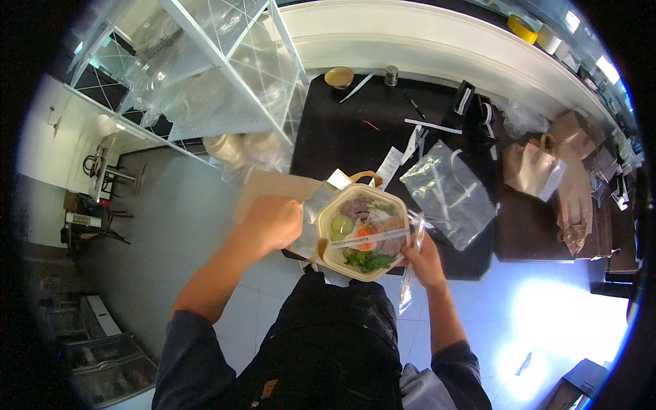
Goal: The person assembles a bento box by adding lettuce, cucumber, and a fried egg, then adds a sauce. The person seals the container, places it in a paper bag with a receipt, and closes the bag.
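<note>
My right hand [424, 259] holds a hexagonal takeaway food bowl [364, 233] by its right edge, together with a clear plastic wrapper [408, 287]. Under the bowl's clear lid are greens, pale green slices, purple grain and something orange, and a printed paper band crosses the lid. My left hand [277, 223] is closed at the edge of an open brown paper bag [271, 187] with a silvery lining, left of the bowl. Twisted paper handles of the bag show above and beside the bowl. What lies inside the left fist is hidden.
The black table [343, 138] bears a clear plastic bag [448, 195], a printed slip [388, 166], white strips, a pen [414, 106], a small tin [391, 76] and a small bowl [339, 77]. Paper bags [530, 164] lie right; a white wire rack [230, 72] stands upper left.
</note>
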